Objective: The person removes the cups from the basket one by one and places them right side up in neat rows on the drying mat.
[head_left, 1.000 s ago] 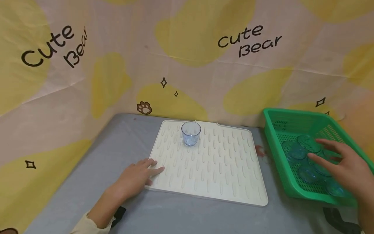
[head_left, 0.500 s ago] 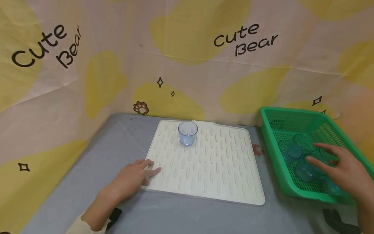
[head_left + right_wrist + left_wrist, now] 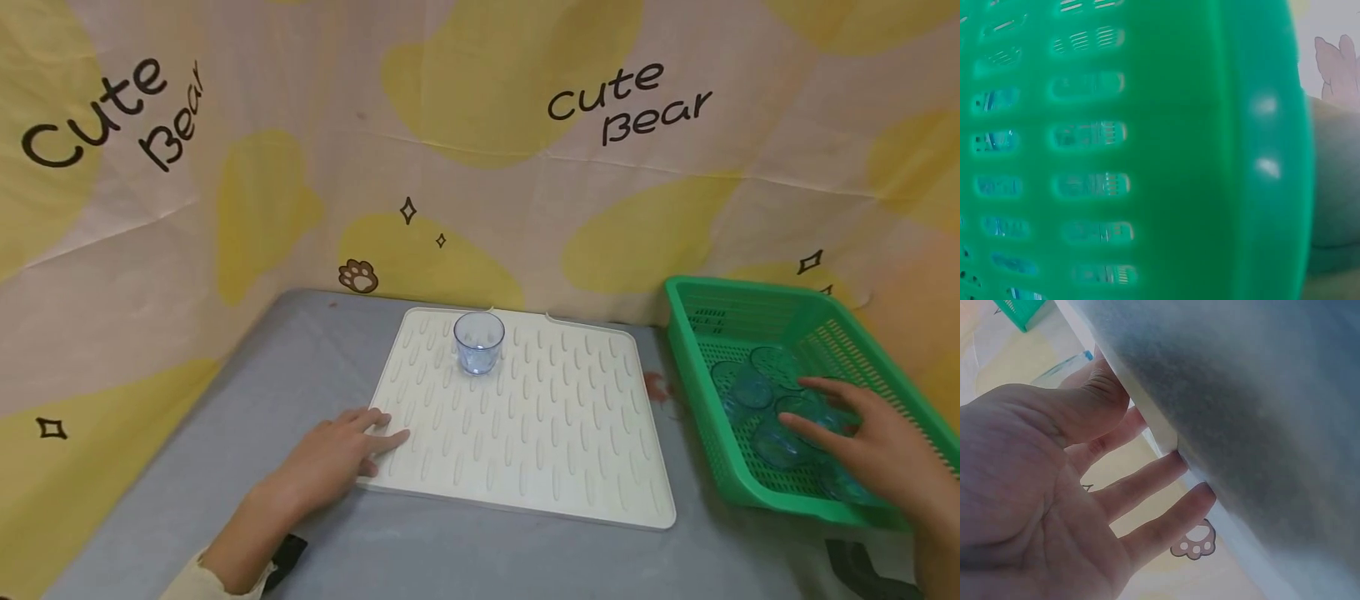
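A clear bluish glass (image 3: 478,343) stands upright on the ribbed white drying mat (image 3: 525,433), near its back left. My left hand (image 3: 337,454) rests at the mat's left front edge, fingers spread and holding no glass. In the left wrist view the fingertips (image 3: 1200,494) of that hand touch a pale edge. Over the green basket (image 3: 727,462) at the right is my right hand (image 3: 877,437), thumb and forefinger apart above several clear glasses (image 3: 780,442). Its other fingers are mostly hidden. The basket's wall (image 3: 1172,187) blocks the fingers in the right wrist view.
Grey cloth (image 3: 315,358) covers the table. A patterned curtain (image 3: 480,167) hangs directly behind and to the left. The basket's raised wall stands between the mat and the glasses inside it.
My right hand has sunk slightly lower over the glasses in the basket. The left hand keeps its place on the mat's edge. The head view has shifted a little.
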